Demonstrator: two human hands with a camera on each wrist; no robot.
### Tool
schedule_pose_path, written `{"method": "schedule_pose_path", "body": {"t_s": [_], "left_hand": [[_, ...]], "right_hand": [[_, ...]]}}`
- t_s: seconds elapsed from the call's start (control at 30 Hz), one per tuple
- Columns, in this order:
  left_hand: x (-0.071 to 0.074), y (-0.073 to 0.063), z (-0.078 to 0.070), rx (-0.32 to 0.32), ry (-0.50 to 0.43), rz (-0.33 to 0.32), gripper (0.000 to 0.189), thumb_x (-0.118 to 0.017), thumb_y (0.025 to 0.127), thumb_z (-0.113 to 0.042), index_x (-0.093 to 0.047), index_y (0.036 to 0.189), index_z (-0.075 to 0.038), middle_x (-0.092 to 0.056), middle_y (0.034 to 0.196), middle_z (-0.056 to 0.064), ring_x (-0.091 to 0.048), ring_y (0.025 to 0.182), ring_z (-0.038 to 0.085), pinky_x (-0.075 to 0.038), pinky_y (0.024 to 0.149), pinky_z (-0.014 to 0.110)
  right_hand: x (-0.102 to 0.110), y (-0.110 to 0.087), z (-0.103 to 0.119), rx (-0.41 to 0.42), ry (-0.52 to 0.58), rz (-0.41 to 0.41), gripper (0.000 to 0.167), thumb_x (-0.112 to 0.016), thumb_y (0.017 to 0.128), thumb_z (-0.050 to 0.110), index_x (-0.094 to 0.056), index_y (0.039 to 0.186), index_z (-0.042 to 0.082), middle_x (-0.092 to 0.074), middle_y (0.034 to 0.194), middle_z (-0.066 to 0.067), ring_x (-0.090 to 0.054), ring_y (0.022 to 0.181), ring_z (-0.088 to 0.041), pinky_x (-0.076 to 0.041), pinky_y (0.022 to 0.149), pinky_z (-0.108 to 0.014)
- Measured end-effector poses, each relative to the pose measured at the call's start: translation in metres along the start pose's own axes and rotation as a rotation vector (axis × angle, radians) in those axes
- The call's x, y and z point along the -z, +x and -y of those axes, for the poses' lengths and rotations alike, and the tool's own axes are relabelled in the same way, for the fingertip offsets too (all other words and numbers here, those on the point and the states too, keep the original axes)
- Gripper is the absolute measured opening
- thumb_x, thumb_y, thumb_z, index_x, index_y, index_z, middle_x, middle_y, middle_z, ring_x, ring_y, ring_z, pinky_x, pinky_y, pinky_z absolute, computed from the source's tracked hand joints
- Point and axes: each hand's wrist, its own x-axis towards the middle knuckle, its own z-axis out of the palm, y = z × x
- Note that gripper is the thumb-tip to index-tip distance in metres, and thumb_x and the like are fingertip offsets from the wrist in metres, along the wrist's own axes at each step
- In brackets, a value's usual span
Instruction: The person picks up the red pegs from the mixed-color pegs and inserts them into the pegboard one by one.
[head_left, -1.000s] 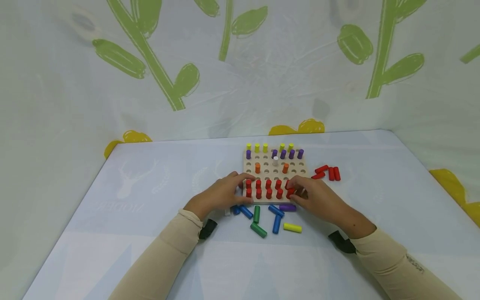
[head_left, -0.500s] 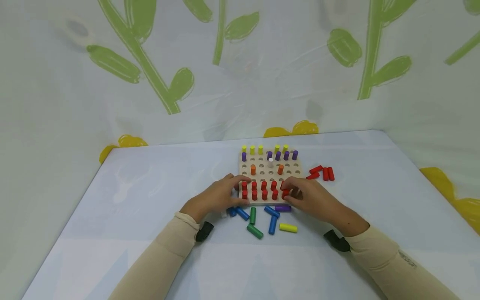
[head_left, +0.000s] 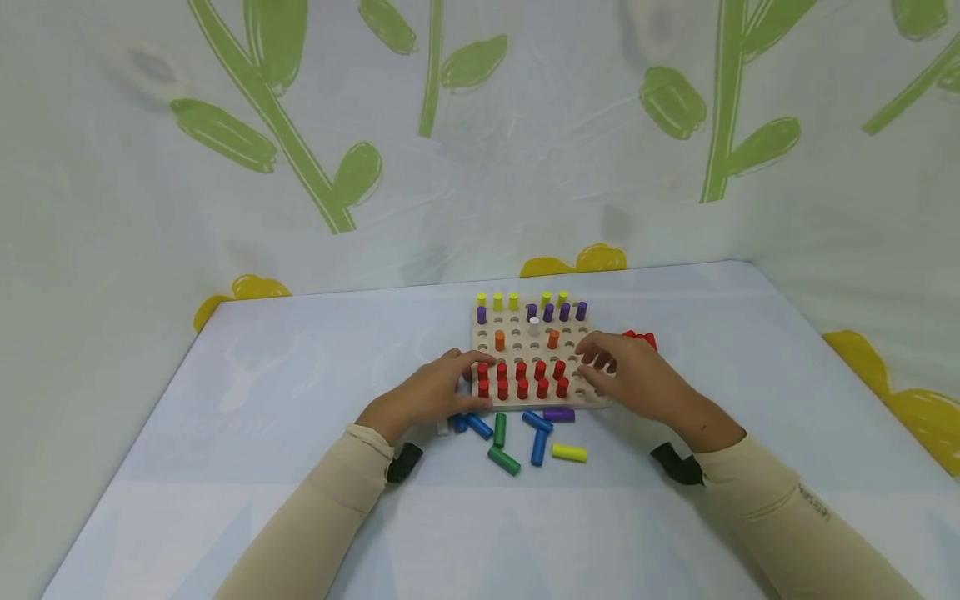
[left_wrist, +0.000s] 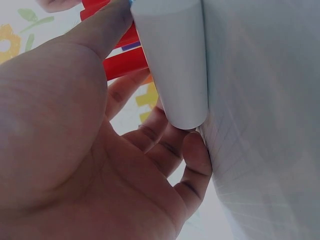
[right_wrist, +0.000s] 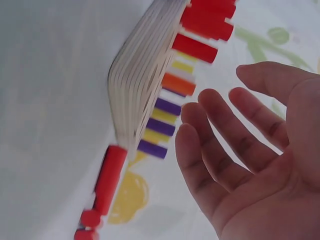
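Note:
A wooden pegboard (head_left: 596, 402) lies on the table. Two rows of red pegs (head_left: 522, 388) stand at its near side, with orange (head_left: 499, 340), white (head_left: 534, 326), purple (head_left: 565, 312) and yellow pegs (head_left: 513, 302) farther back. My left hand (head_left: 431, 392) holds the board's left end, thumb at the near corner and index finger beside the red rows. Close to that palm lies a loose white peg (left_wrist: 172, 60). Over the board's right side is my right hand (head_left: 641, 379), fingers loosely bent and apart; in the right wrist view nothing is between them.
Loose blue (head_left: 539, 447), green (head_left: 504, 460), yellow (head_left: 570, 452) and purple pegs (head_left: 558, 414) lie in front of the board. Several loose red pegs (right_wrist: 107, 180) lie to its right, partly hidden by my right hand in the head view. A patterned cloth wall (head_left: 465, 192) rises behind the table.
My right hand has let go of the red peg at the right end of the red rows and moved right. That peg now stands in the board. The left hand stays on the board.

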Motion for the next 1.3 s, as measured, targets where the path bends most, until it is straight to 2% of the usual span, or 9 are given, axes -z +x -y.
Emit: {"method": "schedule_pose_path", "body": {"t_s": [0.17, 0.47, 0.6, 0.83, 1.13, 1.3], "left_hand": [[0.000, 0.001, 0.000, 0.008, -0.002, 0.000, 0.071, -0.077, 0.086, -0.045, -0.043, 0.147, -0.038, -0.054, 0.122, 0.001, -0.056, 0.100, 0.018, -0.054, 0.096, 0.041], [0.000, 0.001, 0.002, 0.007, -0.002, 0.001, 0.071, -0.077, 0.085, -0.045, -0.043, 0.147, -0.039, -0.054, 0.122, 0.001, -0.056, 0.099, 0.018, -0.054, 0.095, 0.040], [0.000, 0.001, 0.002, 0.007, -0.010, 0.001, 0.071, -0.077, 0.086, -0.044, -0.043, 0.147, -0.039, -0.055, 0.123, 0.001, -0.056, 0.101, 0.018, -0.054, 0.097, 0.041], [0.001, 0.001, 0.000, 0.005, -0.011, 0.012, 0.070, -0.077, 0.086, -0.044, -0.043, 0.147, -0.039, -0.054, 0.123, 0.001, -0.056, 0.101, 0.018, -0.053, 0.097, 0.041], [0.000, 0.004, 0.001, 0.005, -0.006, 0.012, 0.070, -0.076, 0.086, -0.046, -0.042, 0.147, -0.040, -0.054, 0.122, 0.000, -0.056, 0.101, 0.018, -0.054, 0.096, 0.041], [-0.001, 0.004, 0.002, 0.011, -0.005, 0.010, 0.070, -0.077, 0.086, -0.045, -0.043, 0.147, -0.039, -0.054, 0.122, 0.001, -0.056, 0.100, 0.019, -0.054, 0.095, 0.041]], "right_hand": [[0.007, 0.003, -0.012, 0.005, -0.013, -0.038, 0.022, -0.071, 0.092, 0.012, -0.067, 0.113, 0.006, -0.072, 0.101, -0.006, -0.066, 0.089, -0.020, -0.059, 0.078, -0.038], [0.015, 0.006, -0.030, -0.098, -0.067, -0.076, 0.028, -0.068, 0.094, 0.012, -0.064, 0.120, 0.003, -0.071, 0.105, -0.012, -0.065, 0.094, -0.026, -0.058, 0.084, -0.045], [0.017, 0.007, -0.035, -0.135, -0.059, -0.066, 0.029, -0.068, 0.094, 0.011, -0.064, 0.121, 0.002, -0.070, 0.109, -0.014, -0.063, 0.096, -0.028, -0.057, 0.083, -0.044], [0.016, 0.008, -0.049, -0.180, -0.078, -0.026, 0.036, -0.070, 0.093, 0.014, -0.063, 0.127, 0.003, -0.068, 0.106, -0.015, -0.055, 0.087, -0.025, -0.049, 0.068, -0.029], [0.015, 0.009, -0.056, -0.187, -0.081, 0.019, 0.035, -0.070, 0.093, 0.014, -0.064, 0.125, 0.001, -0.067, 0.107, -0.017, -0.054, 0.088, -0.026, -0.049, 0.072, -0.031], [0.014, 0.010, -0.057, -0.184, -0.082, 0.051, 0.035, -0.070, 0.093, 0.014, -0.065, 0.125, 0.001, -0.066, 0.102, -0.014, -0.053, 0.088, -0.025, -0.047, 0.072, -0.033]]}}
